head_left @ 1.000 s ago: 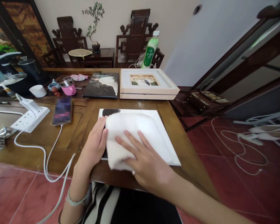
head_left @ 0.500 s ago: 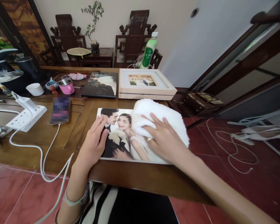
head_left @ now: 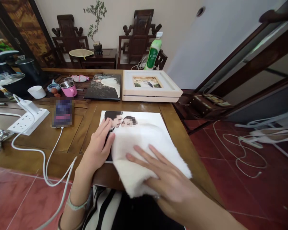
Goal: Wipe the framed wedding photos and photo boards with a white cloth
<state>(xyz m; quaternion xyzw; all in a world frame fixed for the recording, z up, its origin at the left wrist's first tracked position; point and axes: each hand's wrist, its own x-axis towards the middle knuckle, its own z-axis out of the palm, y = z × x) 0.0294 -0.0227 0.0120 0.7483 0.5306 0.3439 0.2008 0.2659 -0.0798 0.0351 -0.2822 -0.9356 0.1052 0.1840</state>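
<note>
I brace the photo point(head_left: 146, 118) with the left hand point(head_left: 97, 147), fingers together, and should keep the cloth point(head_left: 142, 135) flat beneath the right hand's point(head_left: 168, 179) spread fingers, pressing evenly.

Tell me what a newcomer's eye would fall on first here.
Probably the white cloth under the spread right hand, covering much of the photo near the table's front edge; the left hand rests at the photo's left side. Next might come the green bottle behind the pale frame, and the pink cup farther left.
</note>
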